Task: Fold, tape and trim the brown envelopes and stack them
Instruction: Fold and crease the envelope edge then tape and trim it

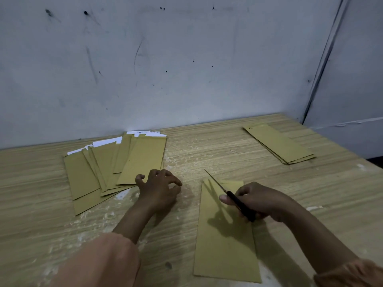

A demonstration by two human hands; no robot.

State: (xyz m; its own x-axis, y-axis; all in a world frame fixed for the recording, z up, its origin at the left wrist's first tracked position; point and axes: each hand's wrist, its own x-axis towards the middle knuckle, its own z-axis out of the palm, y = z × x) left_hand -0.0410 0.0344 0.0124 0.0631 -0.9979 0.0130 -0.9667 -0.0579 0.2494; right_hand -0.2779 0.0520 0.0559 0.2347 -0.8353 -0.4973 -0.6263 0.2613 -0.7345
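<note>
Nearest: a single brown envelope (226, 241) flat on the wooden table (290, 183), long side running away from the person, far end folded over. Above it the right hand (261, 201) grips black-handled scissors (234, 198), fingers curled round the handles, blades together, tip pointing away and left over the envelope's far end.

Left hand (160, 188) rests on bare table, just left of that envelope; fingers loosely curled, holding nothing.

Beyond the left hand, a fanned pile of envelopes (116, 162) with white paper showing at the far ends. Far right, well apart, a neat stack of envelopes (278, 143).

Handling, as I judge it: thin paper, light, limp, likely to slide on the smooth table. Best pinned flat with the free hand near the far end, or lifted by a long edge, before cutting. Creases easily; scissors tip could snag.
</note>
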